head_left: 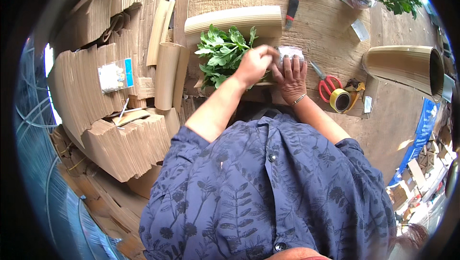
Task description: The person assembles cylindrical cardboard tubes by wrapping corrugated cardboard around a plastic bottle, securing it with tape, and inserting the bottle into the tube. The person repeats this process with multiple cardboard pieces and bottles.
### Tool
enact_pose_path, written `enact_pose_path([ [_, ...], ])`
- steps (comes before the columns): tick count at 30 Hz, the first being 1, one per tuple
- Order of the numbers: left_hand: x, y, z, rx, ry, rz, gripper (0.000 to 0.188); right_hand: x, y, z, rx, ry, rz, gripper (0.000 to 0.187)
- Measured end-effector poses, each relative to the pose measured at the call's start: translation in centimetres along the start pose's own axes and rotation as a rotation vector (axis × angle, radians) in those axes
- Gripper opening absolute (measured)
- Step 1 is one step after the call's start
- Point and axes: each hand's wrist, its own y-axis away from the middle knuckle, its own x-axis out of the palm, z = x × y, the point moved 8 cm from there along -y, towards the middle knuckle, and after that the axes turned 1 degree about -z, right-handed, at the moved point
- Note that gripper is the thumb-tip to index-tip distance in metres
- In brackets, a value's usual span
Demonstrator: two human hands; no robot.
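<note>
Risk of crushed leaves [223, 55] from slipping of wrapped base [290, 50] clamped by right hand [291, 79], with grip of left hand [254, 64] unclear.

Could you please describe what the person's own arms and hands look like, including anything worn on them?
The left hand and right hand are ungloved. A thin, silvery bracelet circles the right wrist; none shows on the left. The left sleeve and right sleeve are dark blue with a darker plant print, leaving both forearms bare.
</note>
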Motion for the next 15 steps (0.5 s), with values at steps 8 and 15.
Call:
enact_pose_path([
  [8, -2.3, -12.2, 1.0, -0.285, -1.312, 0.240, 0.051, -0.2, -2.0, -1.1, 0.026, 0.056, 0.171, 0.051],
  [15, -8.8, -15.0, 0.5, -0.167, -1.407, 0.038, 0.059, 0.4, -6.4, -2.9, 0.063, 0.048, 0.499, 0.079],
])
